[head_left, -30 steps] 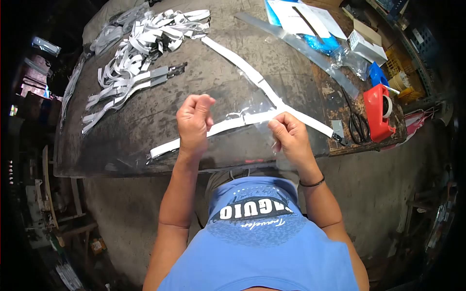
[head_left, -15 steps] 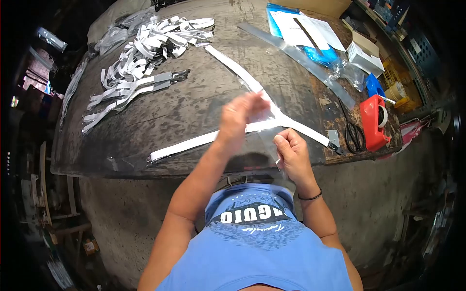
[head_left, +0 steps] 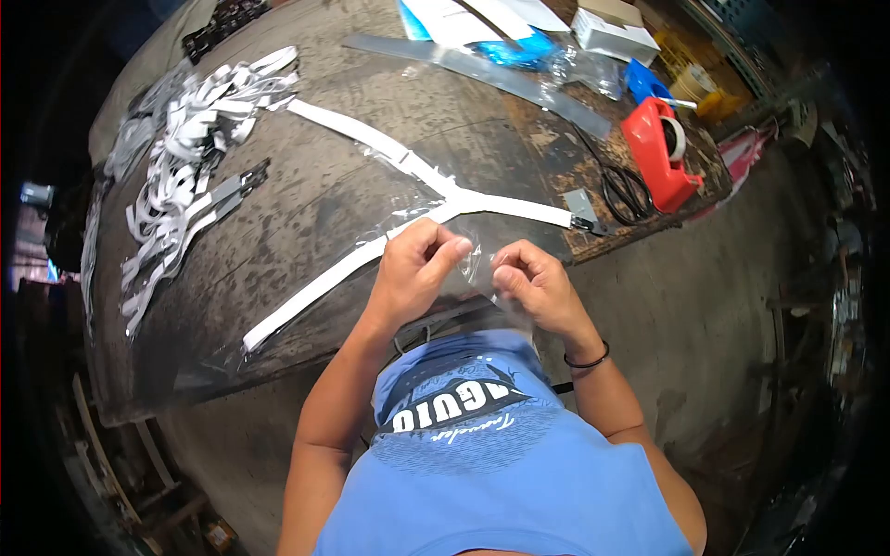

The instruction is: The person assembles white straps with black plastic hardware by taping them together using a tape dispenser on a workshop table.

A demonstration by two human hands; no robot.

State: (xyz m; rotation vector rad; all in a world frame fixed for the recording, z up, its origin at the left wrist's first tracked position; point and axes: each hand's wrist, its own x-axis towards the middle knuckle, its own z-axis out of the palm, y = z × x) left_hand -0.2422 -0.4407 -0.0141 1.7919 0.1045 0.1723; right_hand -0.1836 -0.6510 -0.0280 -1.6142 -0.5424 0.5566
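Note:
Between my two hands is a piece of clear plastic film [head_left: 476, 266], thin and crinkled, perhaps a bag. My left hand [head_left: 414, 273] pinches one side of it with thumb and curled fingers. The other side is in the closed fingers of my right hand [head_left: 538, 285]. Just beyond my hands, a white Y-shaped strap [head_left: 501, 206], like a pair of suspenders, lies spread on the table. Its right arm ends in a black clip [head_left: 584, 223]. Part of the lower left arm is hidden behind my left hand.
A heap of white straps [head_left: 185, 148] lies on the worn dark table [head_left: 343, 204] at left. To the right are black scissors [head_left: 623, 190], a red tape dispenser [head_left: 658, 153] and a clear flat strip [head_left: 482, 74]. A white box [head_left: 614, 37] and blue packaging [head_left: 524, 51] stand farther back.
My left hand has come down from above the strap to beside my right hand, at the clear plastic. The camera view has shifted and turned, so the table items appear farther left.

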